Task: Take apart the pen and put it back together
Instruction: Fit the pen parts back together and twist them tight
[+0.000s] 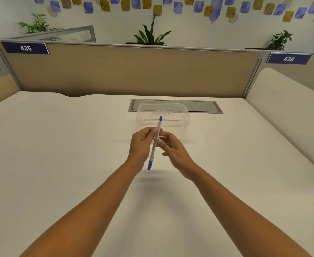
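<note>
Pen (154,145) is what we find at the centre, held up in the air above the desk (59,164), touching nothing but fingers. It runs steeply, its white barrel slanting from a blue cap (149,165) at the near, lower end, below the wrists, up to a small blue end plug (160,118) that sticks out past the fingertips on the far side. We see the left hand (141,143) curled round the upper part of the barrel, thumb and fingers pinching it just under that far end. The right hand (175,150) comes in from the other side, and its bent fingertips meet the barrel a little lower, just beside the left hand's grip, so both hands hold the pen at once. We cannot tell exactly how the right thumb lies, since the pen and the fingers cover it. The pen looks whole to us, cap and plug both in place. Just beyond the hands stands a clear plastic container (182,119), and the pen's far tip overlaps it in our view. Beyond that, farther from the hands, a grey hatch (202,107) lies flush in the desk, in front of a tan partition (134,71) carrying the number plates 435 (25,48) and 436 (288,59).
</note>
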Motion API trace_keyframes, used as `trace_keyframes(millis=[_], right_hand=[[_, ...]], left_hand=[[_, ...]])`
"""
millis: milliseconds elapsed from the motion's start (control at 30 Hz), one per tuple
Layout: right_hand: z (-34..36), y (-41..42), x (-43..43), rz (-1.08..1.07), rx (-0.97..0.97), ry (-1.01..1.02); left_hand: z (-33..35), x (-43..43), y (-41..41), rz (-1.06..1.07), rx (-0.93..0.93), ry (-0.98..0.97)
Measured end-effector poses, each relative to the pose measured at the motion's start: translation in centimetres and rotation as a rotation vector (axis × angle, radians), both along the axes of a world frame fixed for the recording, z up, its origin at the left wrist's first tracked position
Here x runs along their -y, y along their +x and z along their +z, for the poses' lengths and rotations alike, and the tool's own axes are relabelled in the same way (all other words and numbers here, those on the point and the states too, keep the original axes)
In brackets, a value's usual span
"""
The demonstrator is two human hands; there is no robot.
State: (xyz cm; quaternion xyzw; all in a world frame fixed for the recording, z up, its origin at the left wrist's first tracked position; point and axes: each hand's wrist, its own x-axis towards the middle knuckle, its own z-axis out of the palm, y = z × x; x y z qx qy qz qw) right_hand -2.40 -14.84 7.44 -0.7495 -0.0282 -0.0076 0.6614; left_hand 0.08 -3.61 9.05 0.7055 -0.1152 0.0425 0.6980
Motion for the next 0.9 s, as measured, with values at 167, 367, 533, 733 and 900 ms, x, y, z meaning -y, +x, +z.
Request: trace_keyframes(millis=[167, 367, 533, 733, 900], right_hand=[[0.4, 0.2, -1.0, 0.078, -0.072, 0.158], [1.1, 0.7, -0.7, 0.134, -0.259, 0.595], [1.6, 0.8, -0.6, 0.131, -0.291, 0.787], [1.9, 1.5, 1.0, -0.039, -0.252, 0.922], [2.0, 1.7, 1.9, -0.001, -0.175, 0.996]], left_hand=[[-0.2, 0.2, -0.3, -0.045, -0.046, -0.034], [-1.1, 0.5, 0.3, 0.046, 0.114, 0.212], [-1.3, 1.1, 0.2, 0.013, 0.201, 0.297], [-2.5, 0.2, -0.5, -0.180, 0.045, 0.317], [-4.1, -0.6, -0.6, -0.288, 0.010, 0.460]])
